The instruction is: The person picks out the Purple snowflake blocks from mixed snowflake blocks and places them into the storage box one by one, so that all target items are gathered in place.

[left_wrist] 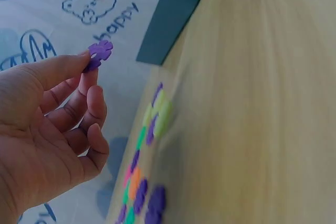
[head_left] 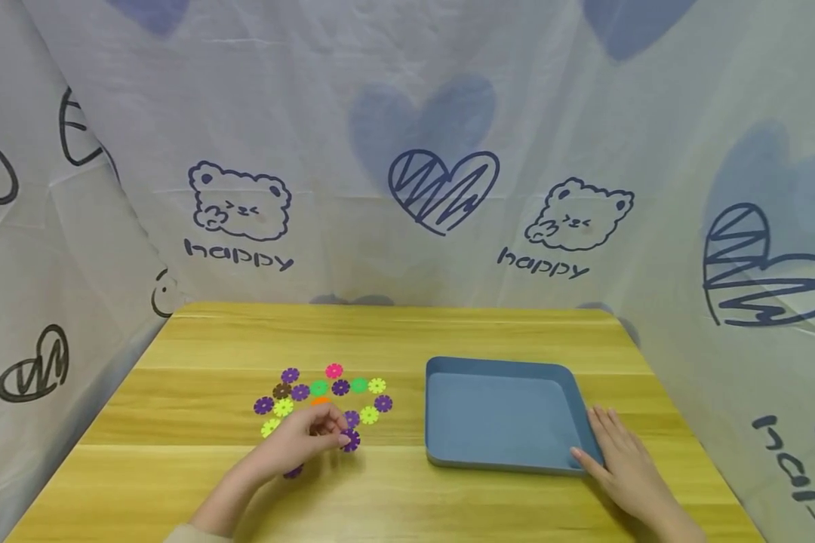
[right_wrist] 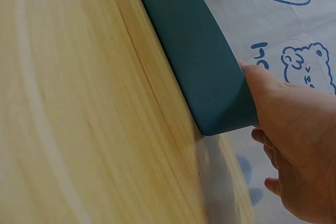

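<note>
My left hand (head_left: 306, 437) pinches a purple notched plastic disc (left_wrist: 102, 52), shaped like a snowflake or flower, between thumb and forefinger. The left wrist view shows it raised off the table, with the other fingers loosely curled. Around and beyond this hand lie several similar discs: a pink one (head_left: 334, 371), green ones (head_left: 359, 385), yellow-green ones (head_left: 369, 415), a brown one (head_left: 281, 391) and purple ones (head_left: 263, 406). An orange one (head_left: 321, 401) is partly hidden behind the hand. My right hand (head_left: 628, 467) holds the near right corner of a blue-grey tray (head_left: 502, 415), thumb over the rim, fingers along the outer side.
The wooden table (head_left: 373, 505) carries everything, with the tray standing right of the discs. A white curtain (head_left: 339, 226) printed with hearts and bears hangs behind the table and along both sides. Another purple disc (head_left: 294, 472) lies near my left wrist.
</note>
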Motion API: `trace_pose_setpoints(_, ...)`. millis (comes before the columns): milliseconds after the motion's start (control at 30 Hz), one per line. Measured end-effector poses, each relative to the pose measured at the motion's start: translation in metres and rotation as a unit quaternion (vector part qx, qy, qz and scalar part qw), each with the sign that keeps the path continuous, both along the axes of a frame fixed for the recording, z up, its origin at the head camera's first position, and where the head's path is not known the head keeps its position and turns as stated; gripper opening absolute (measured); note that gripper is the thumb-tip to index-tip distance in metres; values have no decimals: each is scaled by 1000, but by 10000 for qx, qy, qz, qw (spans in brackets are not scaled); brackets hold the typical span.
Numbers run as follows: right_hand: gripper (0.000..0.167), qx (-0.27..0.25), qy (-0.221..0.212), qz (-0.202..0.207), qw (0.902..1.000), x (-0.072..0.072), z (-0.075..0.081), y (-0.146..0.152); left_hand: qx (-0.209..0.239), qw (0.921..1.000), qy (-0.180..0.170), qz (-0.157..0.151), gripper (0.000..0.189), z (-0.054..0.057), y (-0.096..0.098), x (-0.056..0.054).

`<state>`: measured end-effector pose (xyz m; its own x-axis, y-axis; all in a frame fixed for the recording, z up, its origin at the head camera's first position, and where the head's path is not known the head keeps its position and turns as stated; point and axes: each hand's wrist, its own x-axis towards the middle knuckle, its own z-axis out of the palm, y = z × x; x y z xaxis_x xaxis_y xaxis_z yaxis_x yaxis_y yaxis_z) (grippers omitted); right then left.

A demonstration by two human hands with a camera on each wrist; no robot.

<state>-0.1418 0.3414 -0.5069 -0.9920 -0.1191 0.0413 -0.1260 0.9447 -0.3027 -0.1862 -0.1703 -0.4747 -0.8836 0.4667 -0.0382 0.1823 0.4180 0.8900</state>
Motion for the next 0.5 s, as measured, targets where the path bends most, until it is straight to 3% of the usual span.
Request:
trace_pose_setpoints(167,84,92,-23,-31,10000,2,0,0,48,9999,-111,-59,24,15,20,-7)
trace_pose_setpoints(300,84,173,13,-20,9998,2,1,0,367,9986,-359,-121,24,25,38,-14)
trace_pose_setpoints(500,82,222,124,32,9997,1,2,-1,820,9929,-864,-67,26,31,65,-26)
